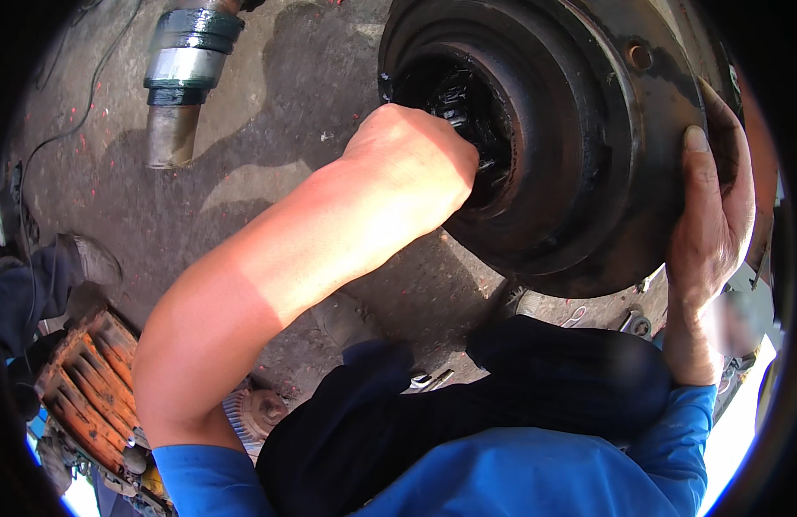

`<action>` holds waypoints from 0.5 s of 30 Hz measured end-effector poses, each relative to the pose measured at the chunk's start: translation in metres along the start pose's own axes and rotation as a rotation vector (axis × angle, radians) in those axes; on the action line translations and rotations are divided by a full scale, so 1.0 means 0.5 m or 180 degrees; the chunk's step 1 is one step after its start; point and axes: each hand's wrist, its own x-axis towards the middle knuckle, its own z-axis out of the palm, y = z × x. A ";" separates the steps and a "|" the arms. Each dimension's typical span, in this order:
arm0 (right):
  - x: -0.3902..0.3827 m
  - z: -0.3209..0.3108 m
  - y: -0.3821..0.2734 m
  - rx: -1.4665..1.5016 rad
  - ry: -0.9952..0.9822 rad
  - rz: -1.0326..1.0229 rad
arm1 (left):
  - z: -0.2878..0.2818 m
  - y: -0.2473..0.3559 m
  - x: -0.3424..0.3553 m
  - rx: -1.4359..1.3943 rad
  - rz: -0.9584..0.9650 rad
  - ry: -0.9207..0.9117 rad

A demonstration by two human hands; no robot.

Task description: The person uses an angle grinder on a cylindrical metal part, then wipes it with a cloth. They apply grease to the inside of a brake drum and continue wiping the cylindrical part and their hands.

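Note:
A large dark metal wheel hub [579,138] with stepped rings fills the upper right. Black, shiny grease [454,103] coats the inside of its centre bore. My left hand [415,155] is at the mouth of that bore, back of the hand up, its fingers bent inward and hidden from view; whether they hold anything does not show. At the hub's right edge my right hand [713,189] grips the rim, thumb on the outer face and fingers around the far side. A greased metal axle shaft [187,69] with dark bands sticks out at the upper left.
Below the hub, wrenches [575,316] lie on the concrete floor [278,112]. A rusty toothed part [260,412] is beside my left elbow, near an orange ribbed metal part [92,388]. At the left edge are a person's shoe [96,260] and a dark cable [88,108].

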 end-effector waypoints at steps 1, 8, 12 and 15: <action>0.000 0.003 0.000 -0.0050 0.0018 -0.0020 | 0.004 -0.004 -0.014 -0.0045 -0.0002 0.0085; -0.005 0.009 -0.023 0.0045 -0.0218 -0.0049 | -0.004 -0.012 -0.041 -0.0262 -0.0165 0.0215; -0.005 0.004 -0.013 0.0085 -0.0285 -0.0111 | 0.021 -0.039 -0.007 -0.0128 -0.0026 0.0089; -0.003 0.006 -0.012 0.0017 -0.0174 -0.0091 | 0.025 -0.043 0.008 -0.0254 -0.0048 -0.0010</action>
